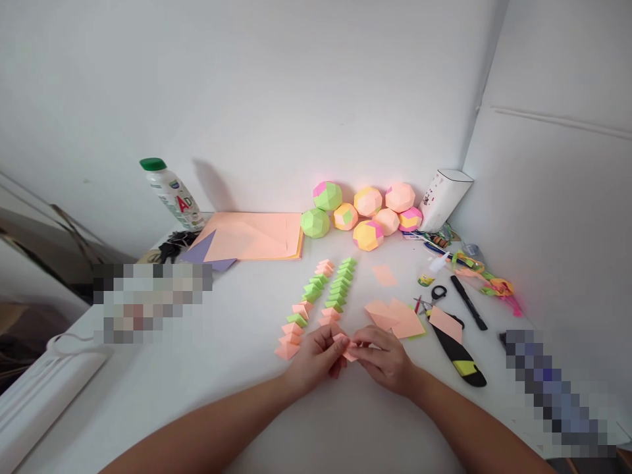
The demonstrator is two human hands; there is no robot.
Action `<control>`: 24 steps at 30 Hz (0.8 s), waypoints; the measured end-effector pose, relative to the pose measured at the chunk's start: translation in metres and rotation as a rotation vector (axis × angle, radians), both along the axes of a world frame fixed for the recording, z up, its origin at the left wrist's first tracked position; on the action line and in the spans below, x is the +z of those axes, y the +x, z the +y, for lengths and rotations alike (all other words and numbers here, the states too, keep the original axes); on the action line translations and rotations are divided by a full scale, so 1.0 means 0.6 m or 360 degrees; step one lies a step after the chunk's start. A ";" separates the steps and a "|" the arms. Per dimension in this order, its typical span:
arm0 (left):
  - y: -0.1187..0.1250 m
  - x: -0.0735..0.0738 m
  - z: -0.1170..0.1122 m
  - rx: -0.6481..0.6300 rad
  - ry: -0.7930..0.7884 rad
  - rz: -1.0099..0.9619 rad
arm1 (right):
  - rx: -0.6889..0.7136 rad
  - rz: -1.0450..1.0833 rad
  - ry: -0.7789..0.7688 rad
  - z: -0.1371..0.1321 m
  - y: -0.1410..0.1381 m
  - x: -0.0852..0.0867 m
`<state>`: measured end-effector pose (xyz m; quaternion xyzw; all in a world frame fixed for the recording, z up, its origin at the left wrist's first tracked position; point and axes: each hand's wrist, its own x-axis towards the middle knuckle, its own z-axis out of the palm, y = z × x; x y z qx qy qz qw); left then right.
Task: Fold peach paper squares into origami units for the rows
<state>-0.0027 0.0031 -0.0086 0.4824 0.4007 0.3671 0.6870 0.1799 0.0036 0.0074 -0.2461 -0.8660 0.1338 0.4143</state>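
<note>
My left hand and my right hand meet over the white table, fingers pinched on a small folded piece of orange paper between them. Just beyond the hands run two rows of folded paper units in green and orange. A few loose orange paper squares lie to the right of the rows.
Several paper balls sit against the back wall beside a white box. A stack of orange sheets and a green-capped bottle lie at the back left. Scissors, a black-and-yellow cutter, a black pen and paper chains lie at right.
</note>
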 end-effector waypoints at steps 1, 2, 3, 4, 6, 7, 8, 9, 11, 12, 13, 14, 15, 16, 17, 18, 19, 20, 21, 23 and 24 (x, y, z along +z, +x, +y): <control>0.000 0.001 0.000 0.0002 0.0004 -0.0028 | -0.0011 -0.0033 0.0031 0.000 0.000 0.001; 0.000 0.003 0.000 0.0001 0.0009 -0.0060 | -0.0020 -0.0068 0.0053 0.000 0.001 0.001; 0.000 0.004 0.000 -0.0008 0.0017 -0.0085 | -0.0033 -0.0101 0.0063 0.000 0.001 0.001; 0.000 0.005 0.000 -0.0006 0.0023 -0.0097 | -0.0053 -0.0130 0.0060 0.000 0.001 0.001; 0.000 0.006 0.000 0.0014 0.0028 -0.0084 | -0.0088 -0.0163 0.0006 0.001 0.001 -0.001; 0.000 0.006 -0.001 0.0028 0.0031 -0.0068 | -0.0096 -0.0156 -0.0040 0.001 0.002 -0.002; 0.000 0.005 -0.001 0.0037 0.0037 -0.0053 | -0.0094 -0.0139 -0.0103 0.002 0.002 -0.003; 0.000 0.005 -0.002 0.0039 0.0048 -0.0038 | -0.0085 -0.0113 -0.0180 0.002 0.001 -0.004; 0.000 0.003 -0.003 0.0025 0.0079 -0.0014 | -0.0066 -0.0045 -0.0357 0.002 0.000 -0.005; 0.000 0.002 -0.004 0.0015 0.0096 -0.0005 | -0.0073 -0.0007 -0.0451 0.002 -0.001 -0.005; -0.001 0.001 -0.005 0.0008 0.0108 0.0000 | -0.0093 0.0027 -0.0545 0.002 -0.002 -0.005; -0.001 0.001 -0.006 -0.0004 0.0118 0.0002 | -0.0125 0.0053 -0.0639 0.002 -0.003 -0.004; -0.002 0.000 -0.007 -0.0014 0.0124 0.0002 | -0.0169 0.0076 -0.0735 0.002 -0.004 -0.003; -0.002 -0.001 -0.008 -0.0022 0.0130 -0.0005 | -0.0219 0.0094 -0.0840 0.002 -0.004 -0.002; -0.002 -0.001 -0.008 -0.0032 0.0139 -0.0016 | -0.0265 0.0113 -0.0956 0.002 -0.005 0.000; -0.002 -0.001 -0.009 -0.0042 0.0153 -0.0026 | -0.0301 0.0136 -0.1079 0.002 -0.005 0.001; -0.002 -0.001 -0.010 -0.0054 0.0170 -0.0034 | -0.0324 0.0166 -0.1205 0.003 -0.005 0.001; -0.002 -0.001 -0.010 -0.0065 0.0188 -0.0039 | -0.0333 0.0202 -0.1328 0.003 -0.005 0.001; -0.001 -0.001 -0.011 -0.0075 0.0198 -0.0043 | -0.0330 0.0239 -0.1436 0.004 -0.004 0.000; 0.001 -0.001 -0.011 -0.0091 0.0188 -0.0052 | -0.0298 0.0310 -0.1593 0.005 -0.003 -0.004; 0.002 -0.002 -0.012 -0.0093 0.0168 -0.0060 | -0.0283 0.0337 -0.1645 0.006 -0.002 -0.006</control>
